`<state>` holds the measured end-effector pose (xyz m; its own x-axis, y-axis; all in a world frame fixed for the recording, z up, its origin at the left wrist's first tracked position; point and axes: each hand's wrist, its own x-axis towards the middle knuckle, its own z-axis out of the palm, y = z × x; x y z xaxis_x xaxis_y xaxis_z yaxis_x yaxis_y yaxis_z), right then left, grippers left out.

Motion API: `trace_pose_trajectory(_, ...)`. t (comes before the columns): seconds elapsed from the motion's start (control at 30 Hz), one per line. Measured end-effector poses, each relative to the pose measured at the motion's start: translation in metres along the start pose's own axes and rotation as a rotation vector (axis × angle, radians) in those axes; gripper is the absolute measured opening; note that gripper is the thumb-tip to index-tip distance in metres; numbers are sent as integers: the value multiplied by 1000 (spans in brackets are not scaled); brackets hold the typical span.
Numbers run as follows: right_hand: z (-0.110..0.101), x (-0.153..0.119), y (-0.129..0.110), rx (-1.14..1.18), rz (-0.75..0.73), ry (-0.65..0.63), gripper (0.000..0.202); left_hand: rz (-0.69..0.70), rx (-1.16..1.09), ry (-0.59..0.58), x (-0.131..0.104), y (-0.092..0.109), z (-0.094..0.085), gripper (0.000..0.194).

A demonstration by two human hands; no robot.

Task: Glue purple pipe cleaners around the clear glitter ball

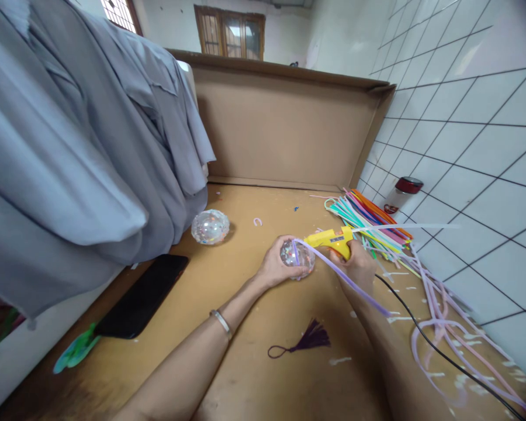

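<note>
My left hand [275, 264] is wrapped round a small clear ball [304, 263] with coloured specks inside. A purple pipe cleaner [355, 285] lies across the top of this ball and sticks out to the lower right, above my right forearm. My right hand [357, 263] grips a yellow glue gun [331, 238] by its handle, and its nozzle is close to the ball and the pipe cleaner. A long whitish glue stick [414, 225] extends from the back of the gun. Whether the nozzle touches the ball cannot be made out.
Another clear ball [210, 227] and a black phone [142, 298] are on the left. A dark purple tassel [304, 340] lies in front. Coloured pipe cleaners [368, 219], loose purple strands [438, 321], a black cord [421, 330] and a red-lidded jar [405, 190] are right. Cardboard [284, 126] stands behind.
</note>
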<state>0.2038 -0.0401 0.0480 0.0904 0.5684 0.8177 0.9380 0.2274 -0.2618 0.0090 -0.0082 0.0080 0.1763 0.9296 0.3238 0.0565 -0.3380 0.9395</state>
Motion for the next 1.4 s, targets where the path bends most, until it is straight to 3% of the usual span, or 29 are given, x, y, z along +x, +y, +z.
trace_pose_trajectory(0.63, -1, 3, 4, 0, 46, -52, 31, -3, 40, -3, 0, 2, -1, 78)
trace_pose_trajectory(1.07, 3, 1, 1, -32, 46, 30, 33, 15, 53, -6, -2, 8, -1, 76)
trace_pose_trajectory(1.4, -4, 3, 2, 12, 71, -47, 25, 34, 43, -14, -1, 5, -1, 76)
